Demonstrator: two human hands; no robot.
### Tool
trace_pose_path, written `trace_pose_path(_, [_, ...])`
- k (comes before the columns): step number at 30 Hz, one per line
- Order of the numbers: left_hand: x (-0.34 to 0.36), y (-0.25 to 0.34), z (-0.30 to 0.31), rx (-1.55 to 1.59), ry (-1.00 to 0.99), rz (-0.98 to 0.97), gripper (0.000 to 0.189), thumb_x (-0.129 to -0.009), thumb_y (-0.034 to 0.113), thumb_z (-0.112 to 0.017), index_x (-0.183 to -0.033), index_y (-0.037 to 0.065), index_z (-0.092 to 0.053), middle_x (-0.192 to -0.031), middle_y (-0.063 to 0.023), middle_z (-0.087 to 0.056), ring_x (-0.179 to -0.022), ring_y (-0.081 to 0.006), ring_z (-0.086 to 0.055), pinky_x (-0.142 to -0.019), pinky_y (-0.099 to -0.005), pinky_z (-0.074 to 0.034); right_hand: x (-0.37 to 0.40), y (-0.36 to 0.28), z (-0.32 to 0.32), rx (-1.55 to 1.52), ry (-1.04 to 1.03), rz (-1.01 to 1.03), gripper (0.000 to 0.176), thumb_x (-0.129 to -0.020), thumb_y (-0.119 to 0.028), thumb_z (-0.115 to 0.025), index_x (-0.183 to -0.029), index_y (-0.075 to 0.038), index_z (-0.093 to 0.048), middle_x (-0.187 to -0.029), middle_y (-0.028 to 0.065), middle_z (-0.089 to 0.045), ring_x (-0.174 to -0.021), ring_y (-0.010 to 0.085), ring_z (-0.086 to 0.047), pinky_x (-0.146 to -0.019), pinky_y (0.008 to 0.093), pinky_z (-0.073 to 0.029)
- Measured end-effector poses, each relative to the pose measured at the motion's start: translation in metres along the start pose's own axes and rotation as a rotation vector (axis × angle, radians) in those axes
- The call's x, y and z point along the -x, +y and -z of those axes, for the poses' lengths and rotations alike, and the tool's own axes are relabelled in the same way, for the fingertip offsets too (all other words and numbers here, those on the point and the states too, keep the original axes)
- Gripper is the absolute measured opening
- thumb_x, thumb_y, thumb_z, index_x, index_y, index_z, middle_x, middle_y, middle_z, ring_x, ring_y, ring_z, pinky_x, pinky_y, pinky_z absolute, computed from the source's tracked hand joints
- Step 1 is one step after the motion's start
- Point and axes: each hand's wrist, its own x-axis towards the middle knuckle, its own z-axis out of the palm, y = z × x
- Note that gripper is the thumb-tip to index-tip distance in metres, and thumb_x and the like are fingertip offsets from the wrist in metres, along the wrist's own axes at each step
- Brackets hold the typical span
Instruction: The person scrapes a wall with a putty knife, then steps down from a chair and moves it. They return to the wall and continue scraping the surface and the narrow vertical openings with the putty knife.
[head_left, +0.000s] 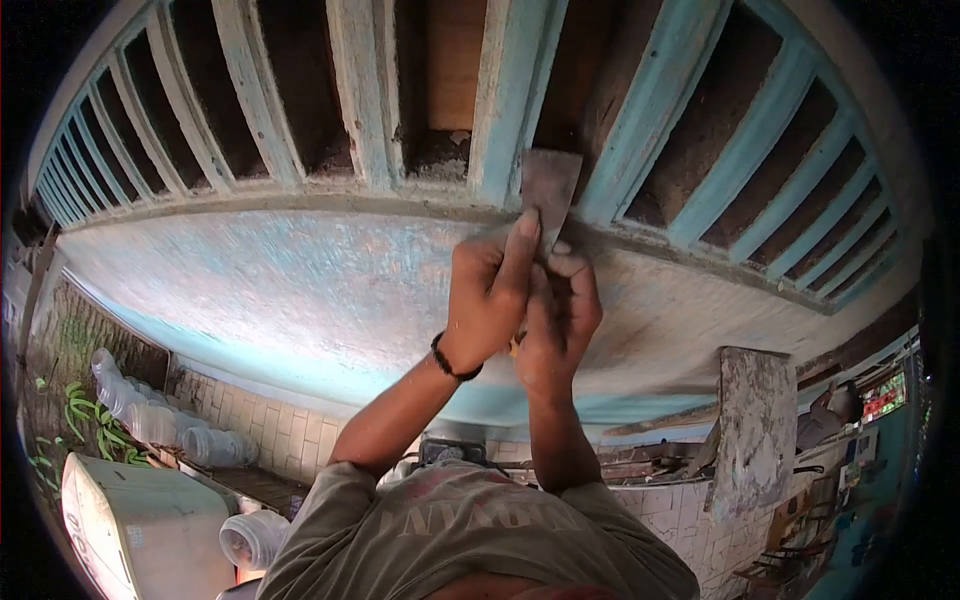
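A scraper with a flat, wide metal blade [552, 178] points up at the blue-painted slats [512, 110], its edge near the base of one slat. My left hand [482, 290], with a dark beaded bracelet at the wrist, is closed, its thumb pressed along the blade's lower part. Beside it, my right hand [560, 320] is closed around the lower end of the scraper. The handle is mostly hidden by the fingers; a small orange bit shows between the hands. Below the slats runs a wall [330, 270] with patchy, worn blue and whitish paint.
Clear plastic jars [210, 445] and a pale container [150, 530] stand at lower left, near green leaves [88, 415]. A weathered board [755, 430] leans at the right. Another person [830, 415] is farther off at the right edge. Tiled floor [275, 420] lies below.
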Motion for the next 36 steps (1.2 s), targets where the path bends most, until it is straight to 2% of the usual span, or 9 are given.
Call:
trace_pose_path(6, [-0.007, 0.011, -0.005, 0.025, 0.015, 0.004, 0.049, -0.111, 0.026, -0.054, -0.071, -0.001, -0.058, -0.055, -0.0003, -0.05, -0.055, -0.0057, -0.04, -0.049, -0.0306, -0.034, -0.015, -0.004, -0.007, -0.01, 0.042, 0.005, 0.013, -0.105, -0.002, -0.054, -0.117, 0.001, -0.053, -0.083, 0.0043, -0.064, -0.056, 0.0023, -0.052, -0.043, 0.0222, -0.04])
trace_pose_path(10, [-0.008, 0.008, -0.005, -0.007, 0.021, -0.038, 0.048, -0.111, 0.026, -0.054, -0.071, -0.001, -0.056, -0.056, 0.0002, -0.049, -0.057, -0.0052, -0.04, -0.05, -0.0304, -0.034, -0.016, -0.008, -0.005, 0.04, 0.01, 0.017, 0.013, -0.105, -0.002, -0.054, -0.117, 0.001, -0.052, -0.083, 0.0052, -0.064, -0.055, 0.0029, -0.052, -0.042, 0.0224, -0.039])
trace_pose_path(13, [-0.004, 0.005, -0.005, -0.019, 0.021, -0.004, 0.049, -0.111, 0.027, -0.053, -0.07, -0.001, -0.056, -0.056, 0.0006, -0.049, -0.057, -0.0055, -0.039, -0.05, -0.0303, -0.034, -0.008, -0.012, -0.007, -0.016, 0.043, -0.057, 0.013, -0.103, -0.001, -0.052, -0.114, 0.001, -0.058, -0.092, 0.0035, -0.064, -0.067, 0.003, -0.053, -0.05, 0.0208, -0.04])
trace_pose_path(16, [-0.011, 0.016, -0.007, 0.023, 0.001, 0.023, 0.051, -0.111, 0.028, -0.053, -0.069, 0.0, -0.057, -0.055, 0.0012, -0.049, -0.056, -0.0049, -0.04, -0.049, -0.03, -0.033, -0.022, -0.016, -0.008, -0.014, 0.009, -0.004, 0.012, -0.105, -0.002, -0.055, -0.116, 0.001, -0.054, -0.082, 0.0053, -0.064, -0.053, 0.0033, -0.052, -0.04, 0.0235, -0.039])
trace_pose_path(26, [-0.012, 0.019, -0.005, 0.0, 0.004, 0.024, 0.053, -0.111, 0.028, -0.053, -0.066, 0.001, -0.057, -0.053, 0.0, -0.051, -0.052, -0.005, -0.041, -0.047, -0.0305, -0.033, -0.021, -0.013, -0.009, -0.083, 0.025, -0.056, 0.012, -0.104, -0.004, -0.055, -0.115, 0.001, -0.053, -0.082, 0.0056, -0.065, -0.054, 0.0036, -0.055, -0.039, 0.0238, -0.041])
trace_pose_path(28, [-0.023, 0.024, -0.005, -0.013, 0.001, -0.04, 0.052, -0.11, 0.028, -0.054, -0.066, 0.0, -0.058, -0.053, -0.0004, -0.051, -0.052, -0.0053, -0.042, -0.047, -0.0309, -0.033, -0.028, -0.022, -0.017, -0.064, 0.03, -0.017, 0.015, -0.103, -0.003, -0.053, -0.117, 0.002, -0.057, -0.092, 0.0053, -0.065, -0.066, 0.0042, -0.056, -0.046, 0.0228, -0.042])
trace_pose_path(30, [-0.023, 0.03, -0.004, 0.009, -0.018, 0.001, 0.052, -0.11, 0.028, -0.054, -0.067, 0.0, -0.059, -0.053, -0.0007, -0.05, -0.054, -0.0053, -0.042, -0.048, -0.031, -0.034, -0.029, -0.023, -0.019, -0.056, 0.035, -0.003, 0.015, -0.103, -0.003, -0.053, -0.116, 0.002, -0.057, -0.091, 0.0054, -0.065, -0.065, 0.0046, -0.056, -0.045, 0.023, -0.042])
trace_pose_path(32, [-0.021, 0.026, -0.004, 0.012, -0.006, -0.012, 0.053, -0.11, 0.028, -0.054, -0.066, 0.0, -0.059, -0.053, -0.0008, -0.051, -0.054, -0.0053, -0.042, -0.049, -0.0308, -0.035, -0.026, -0.017, -0.017, -0.059, 0.034, -0.011, 0.011, -0.104, -0.003, -0.055, -0.115, 0.001, -0.053, -0.08, 0.0058, -0.064, -0.051, 0.0046, -0.054, -0.038, 0.0242, -0.039])
trace_pose_path(36, [-0.012, 0.021, -0.003, -0.019, -0.005, 0.006, 0.053, -0.11, 0.029, -0.054, -0.066, 0.0, -0.059, -0.052, -0.0008, -0.051, -0.054, -0.0053, -0.042, -0.048, -0.031, -0.035, -0.018, -0.014, -0.015, -0.08, 0.067, -0.044, 0.011, -0.104, -0.004, -0.055, -0.113, 0.001, -0.052, -0.078, 0.0062, -0.064, -0.05, 0.0051, -0.054, -0.037, 0.0246, -0.038])
